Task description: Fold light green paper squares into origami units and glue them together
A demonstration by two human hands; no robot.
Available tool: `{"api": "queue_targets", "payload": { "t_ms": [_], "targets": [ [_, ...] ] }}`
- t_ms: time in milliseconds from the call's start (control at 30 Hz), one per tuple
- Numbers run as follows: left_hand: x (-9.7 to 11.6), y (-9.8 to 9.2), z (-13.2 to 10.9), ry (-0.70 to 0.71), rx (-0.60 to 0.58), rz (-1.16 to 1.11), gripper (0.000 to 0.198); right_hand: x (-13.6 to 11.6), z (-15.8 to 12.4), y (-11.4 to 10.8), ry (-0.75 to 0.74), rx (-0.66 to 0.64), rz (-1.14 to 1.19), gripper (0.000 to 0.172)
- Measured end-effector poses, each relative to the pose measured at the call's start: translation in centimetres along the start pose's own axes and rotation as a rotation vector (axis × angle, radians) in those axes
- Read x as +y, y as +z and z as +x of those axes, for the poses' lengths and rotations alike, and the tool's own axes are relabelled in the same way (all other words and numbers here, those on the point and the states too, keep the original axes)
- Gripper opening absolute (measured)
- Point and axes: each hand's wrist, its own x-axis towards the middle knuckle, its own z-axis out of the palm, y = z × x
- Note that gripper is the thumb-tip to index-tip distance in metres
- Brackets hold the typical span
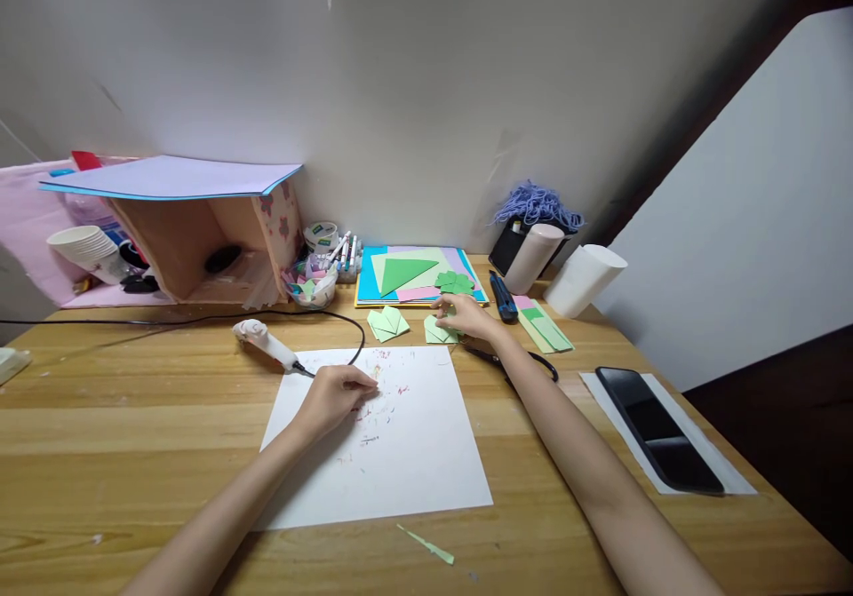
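Note:
My left hand point(334, 398) rests over a marked white sheet of paper point(426, 463), its fingers closed together in a pinch. Whatever lies between those fingertips, if anything, is too small to make out. At the back, my right hand point(466, 315) hovers at a folded pale green paper piece point(438, 331), thumb and fingers slightly apart and partly covering it. A similar folded green paper piece point(387, 322) lies to its left. Behind the right hand, a darker green clover-shaped paper point(454, 282) sits on a stack of coloured sheets point(368, 287).
A glue gun point(267, 345) with a black cord lies left of the sheet. Scissors point(543, 365) lie partly under my right forearm, near a blue cutter point(503, 298). A phone point(657, 427) is at right, a cardboard box point(219, 214) at left, a green paper strip point(426, 544) in front.

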Motion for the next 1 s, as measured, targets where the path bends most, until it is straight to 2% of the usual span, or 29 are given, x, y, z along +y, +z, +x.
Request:
{"api": "queue_targets", "payload": {
  "t_ms": [133,333,433,567,667,800,900,1000],
  "targets": [
    [0.0,-0.1,0.0,-0.115,-0.007,-0.035,0.017,-0.1,-0.3,-0.6,-0.052,-0.077,0.019,0.033],
    [0.4,-0.3,0.1,-0.165,0.042,-0.044,0.021,0.0,-0.2,-0.5,-0.104,-0.14,-0.029,0.044],
    [-0.1,-0.3,0.3,-0.176,0.047,-0.152,0.026,-0.1,0.0,-0.3,-0.145,-0.09,-0.017,0.038],
    [-1.2,-0.1,1.0,-0.23,0.033,-0.422,0.037,-0.6,0.1,-0.5,-0.217,0.001,0.039,0.018],
    [-1.3,-0.1,1.2,-0.241,0.029,-0.509,0.045,-1.2,0.1,-0.9,-0.287,0.084,0.076,0.008],
    [-0.5,-0.5,0.8,-0.234,-0.009,-0.442,0.044,-2.5,-0.3,-1.7,-0.399,0.185,0.134,0.006],
    [0.0,-0.8,0.5,-0.271,-0.052,-0.339,0.033,-4.1,-0.8,-2.4,-0.461,0.211,0.223,0.009],
    [0.5,-1.0,0.4,-0.252,-0.059,-0.253,0.031,-5.7,-1.2,-2.7,-0.53,0.202,0.373,0.012]
  ]
}}
